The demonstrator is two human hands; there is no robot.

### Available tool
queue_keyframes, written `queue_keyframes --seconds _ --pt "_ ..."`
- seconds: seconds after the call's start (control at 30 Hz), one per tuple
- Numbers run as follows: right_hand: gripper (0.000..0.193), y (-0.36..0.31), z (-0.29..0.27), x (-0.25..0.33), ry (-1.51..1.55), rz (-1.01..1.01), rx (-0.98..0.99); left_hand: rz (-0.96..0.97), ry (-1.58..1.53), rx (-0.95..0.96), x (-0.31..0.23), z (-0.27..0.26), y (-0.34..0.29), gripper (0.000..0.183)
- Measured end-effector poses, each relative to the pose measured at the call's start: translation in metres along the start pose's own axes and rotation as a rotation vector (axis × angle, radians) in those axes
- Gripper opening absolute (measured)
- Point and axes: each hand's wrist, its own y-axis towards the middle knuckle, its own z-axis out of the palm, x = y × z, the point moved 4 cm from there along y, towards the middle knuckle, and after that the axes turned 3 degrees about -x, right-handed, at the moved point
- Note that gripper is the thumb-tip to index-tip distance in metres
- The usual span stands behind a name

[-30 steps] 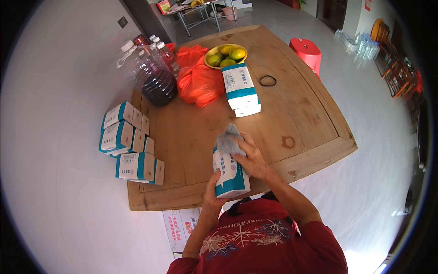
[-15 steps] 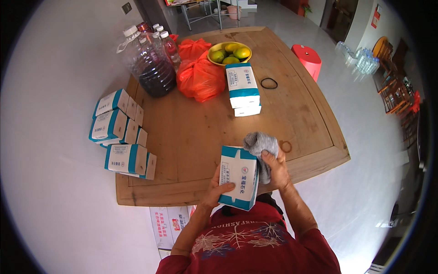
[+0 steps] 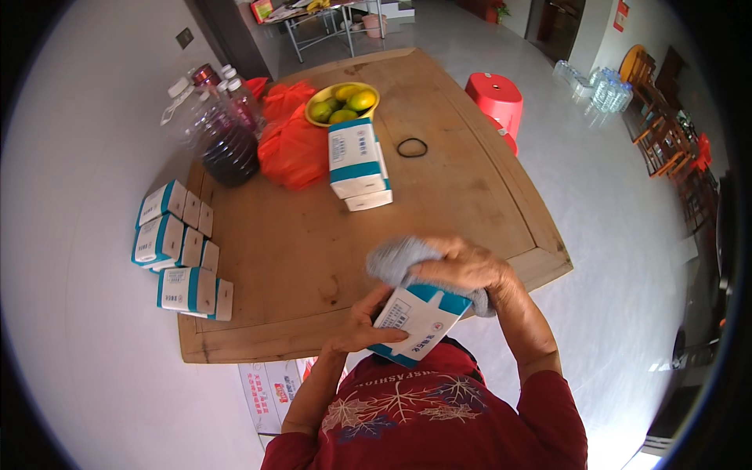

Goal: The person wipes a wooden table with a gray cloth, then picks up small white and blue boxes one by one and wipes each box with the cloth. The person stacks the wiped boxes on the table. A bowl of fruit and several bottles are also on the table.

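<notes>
The left hand (image 3: 362,329) holds a pack (image 3: 427,319); a yellow bowl (image 3: 316,121) holds fruit (image 3: 361,100).

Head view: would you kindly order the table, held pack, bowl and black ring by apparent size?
Largest to smallest:
wooden table
held pack
yellow bowl
black ring
The held pack's nearness may enlarge it.

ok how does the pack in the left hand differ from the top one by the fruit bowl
The held pack is gripped in the left hand; the top pack rests on another pack. The held pack has a grey cloth at its far end; the top pack has none. Both are white and teal.
</notes>
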Motion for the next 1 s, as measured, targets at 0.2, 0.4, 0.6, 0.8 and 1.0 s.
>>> queue_keyframes --seconds 0.2,0.4,0.6,0.8,1.0 --pt "0.044 -0.024 -0.053 -0.055 0.993 0.075 -0.478 0.134 -0.505 -0.027 -0.006 0.057 0.056 0.08" --pt "0.043 -0.06 -0.072 -0.063 0.719 -0.026 -0.789 0.093 -0.852 -0.072 0.007 0.091 0.101 0.072" --pt "0.035 -0.109 -0.064 -0.084 0.26 -0.425 -0.815 0.095 -0.923 -0.236 0.017 0.113 0.138 0.053" --pt "0.036 -0.131 -0.081 -0.084 0.161 -0.616 -0.733 0.153 -0.714 -0.185 0.005 0.139 0.146 0.057" --pt "0.042 -0.125 -0.1 -0.114 0.209 -0.511 -0.666 0.149 -0.373 -0.223 -0.015 0.146 0.146 0.058"
